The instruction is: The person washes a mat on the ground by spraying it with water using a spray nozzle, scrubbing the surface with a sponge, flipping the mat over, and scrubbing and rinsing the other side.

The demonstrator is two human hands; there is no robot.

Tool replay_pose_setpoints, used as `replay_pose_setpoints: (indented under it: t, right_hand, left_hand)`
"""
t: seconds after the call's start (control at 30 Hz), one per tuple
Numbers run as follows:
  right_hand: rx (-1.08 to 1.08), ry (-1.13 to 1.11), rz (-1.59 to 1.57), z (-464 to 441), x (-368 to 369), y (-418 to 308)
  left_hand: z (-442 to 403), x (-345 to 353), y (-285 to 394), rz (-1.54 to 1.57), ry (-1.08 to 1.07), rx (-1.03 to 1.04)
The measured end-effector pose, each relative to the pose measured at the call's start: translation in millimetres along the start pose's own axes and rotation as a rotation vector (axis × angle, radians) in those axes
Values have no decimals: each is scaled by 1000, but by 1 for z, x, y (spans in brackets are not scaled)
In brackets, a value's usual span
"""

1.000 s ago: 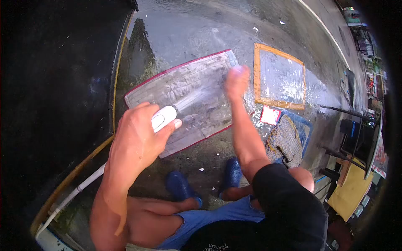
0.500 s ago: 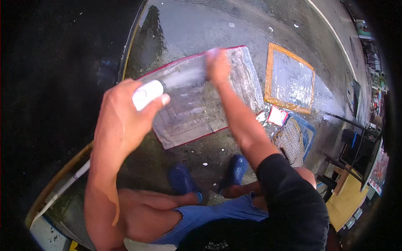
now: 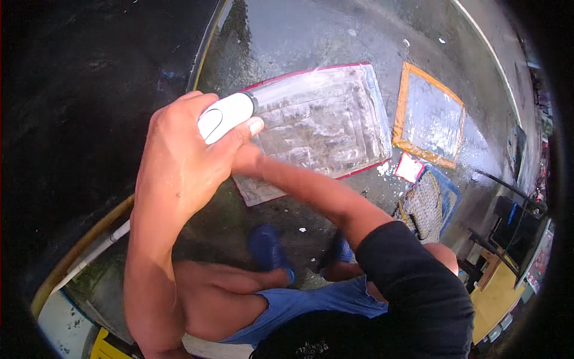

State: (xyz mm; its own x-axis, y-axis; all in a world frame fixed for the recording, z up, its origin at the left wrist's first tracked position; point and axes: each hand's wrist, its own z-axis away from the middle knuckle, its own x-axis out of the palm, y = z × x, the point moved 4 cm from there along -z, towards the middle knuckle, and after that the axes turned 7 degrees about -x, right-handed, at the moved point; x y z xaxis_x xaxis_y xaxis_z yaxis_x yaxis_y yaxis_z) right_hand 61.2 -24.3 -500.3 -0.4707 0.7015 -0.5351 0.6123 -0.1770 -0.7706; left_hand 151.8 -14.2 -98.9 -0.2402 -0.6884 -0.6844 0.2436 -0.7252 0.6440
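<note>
My left hand (image 3: 191,143) is wrapped round a white, rounded spray head (image 3: 230,113) with a dark rim, held over the left part of a wet floor mat (image 3: 323,113). The mat is grey with red edging, and whitish suds streak its surface. Partly behind my left hand is my right hand (image 3: 246,160), low over the mat's left part. Its fingers are hidden, so whether it holds anything cannot be seen.
To the right lie a grey mat with orange edging (image 3: 430,113), a small white red-edged piece (image 3: 410,167), a patterned cloth (image 3: 421,203) and a blue mat (image 3: 449,194). Blue clogs (image 3: 266,248) stand on wet concrete. A white pipe (image 3: 89,260) runs at left.
My right hand has swept from the mat's far edge leftward and back toward me, behind my left hand. The left hand still grips the spray head. The view has shifted slightly.
</note>
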Motion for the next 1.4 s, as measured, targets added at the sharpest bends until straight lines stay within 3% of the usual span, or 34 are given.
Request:
replay_pose_setpoints:
  t: [0.07,0.13,0.23,0.3,0.33,0.37,0.4,0.47,0.5,0.6,0.63,0.67,0.77,0.8,0.83,0.87,0.9,0.97,1.03,1.13,1.2,1.23,1.27,1.3,1.37,1.4]
  right_hand:
    - [-128,-624,175,23,-55,-111]
    - [-176,-456,59,21,-38,-77]
    - [501,-366,117,-55,-121,-34]
    - [393,-221,307,-72,-143,-14]
    - [405,-77,251,-56,-112,-8]
    - [282,222,55,-33,-52,-6]
    - [174,378,-43,-13,-14,-30]
    - [-151,-231,435,58,-15,-102]
    - [-210,-391,398,73,-18,-129]
    - [86,-308,287,67,-81,-92]
    - [328,-420,351,51,-121,-73]
    - [497,-97,341,51,-146,-44]
    - [762,20,352,53,-174,-41]
    - [610,-114,534,73,-116,-51]
    - [431,-70,418,78,-99,-90]
    - [499,-268,317,87,-69,-116]
    - [320,-222,275,99,-66,-131]
    - [423,114,602,138,-100,-95]
    - [992,292,266,144,-199,-71]
    - [1026,356,380,154,-229,-57]
    - [1106,332,582,140,-194,-61]
    - [997,382,588,135,-171,-58]
    - [891,273,579,119,-157,-70]
    - [711,387,484,103,-146,-82]
    - [455,279,504,95,-142,-93]
    - [606,216,545,106,-158,-89]
  left_hand:
    - [-1,-1,0,-14,1,27]
    - [2,2,-1,-40,-13,44]
    - [9,10,0,-26,-93,50]
    - [14,18,0,14,-129,43]
    - [14,20,2,32,-146,51]
    - [12,20,2,0,-195,24]
    - [9,20,1,-25,-238,-4]
    - [8,20,4,-74,-264,-17]
    - [8,19,6,-102,-247,-1]
    - [10,23,7,-78,-267,-16]
    - [11,25,7,-52,-276,-29]
    - [10,26,8,-86,-277,-18]
    - [9,26,14,-151,-269,43]
    - [8,29,14,-139,-265,85]
    - [8,35,14,-120,-264,124]
    - [8,44,13,-135,-312,84]
    - [11,50,16,-131,-360,58]
    - [21,63,11,-85,-460,113]
    - [26,64,10,-169,-519,48]
    - [24,60,5,-118,-501,5]
    - [21,53,7,-100,-439,36]
    - [21,51,7,-94,-413,53]
    - [19,51,7,-96,-409,59]
    - [18,53,6,-96,-410,67]
    - [20,54,9,-100,-423,67]
    - [22,51,13,-110,-439,58]
